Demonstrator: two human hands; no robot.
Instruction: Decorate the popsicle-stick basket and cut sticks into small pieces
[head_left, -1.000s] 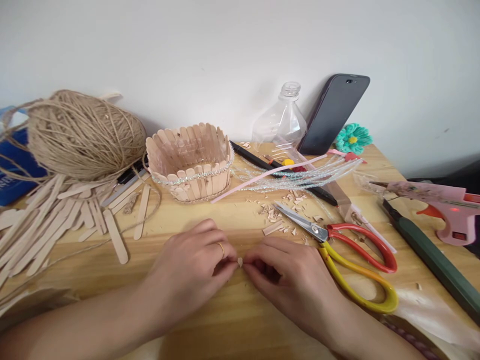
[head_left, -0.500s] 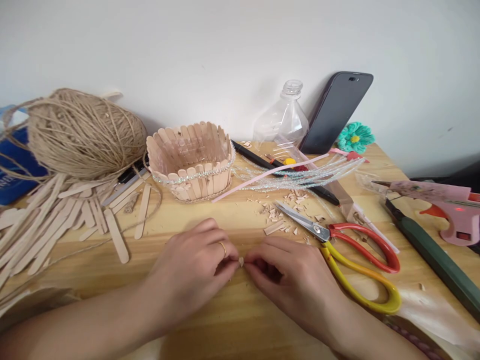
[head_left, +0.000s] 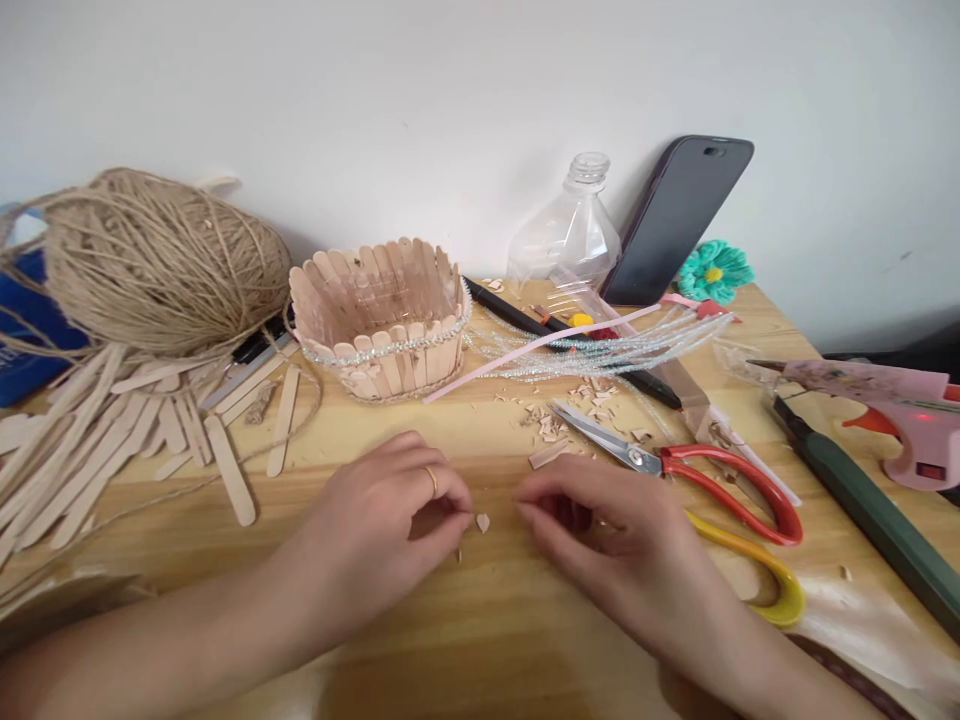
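Note:
A tiny heart-shaped piece of wood point(head_left: 483, 522) lies on the wooden table between my two hands. My left hand point(head_left: 386, 515), with a ring on one finger, has thumb and forefinger pinched together just left of the wooden heart; no object shows in the pinch. On the other side, a little farther off, my right hand point(head_left: 611, 525) also has its thumb and forefinger tips together with nothing visible in them. A thin wood sliver point(head_left: 460, 553) lies below the left fingertips. Behind the right hand are scissors point(head_left: 637, 458) with red and yellow handles, partly covered by that hand.
Behind stands a basket of craft sticks point(head_left: 401, 360). At left are loose craft sticks point(head_left: 112, 450) and a twine ball point(head_left: 165, 265). Toward the right are wood scraps point(head_left: 551, 425), beaded strands point(head_left: 600, 355), a cut bottle point(head_left: 570, 230), a phone point(head_left: 682, 220), a glue gun point(head_left: 915, 430) and a green-handled tool point(head_left: 870, 510).
Both hands have let go of the wooden heart, which now lies on the table. My right hand has drawn away to the right; my left has shifted slightly left.

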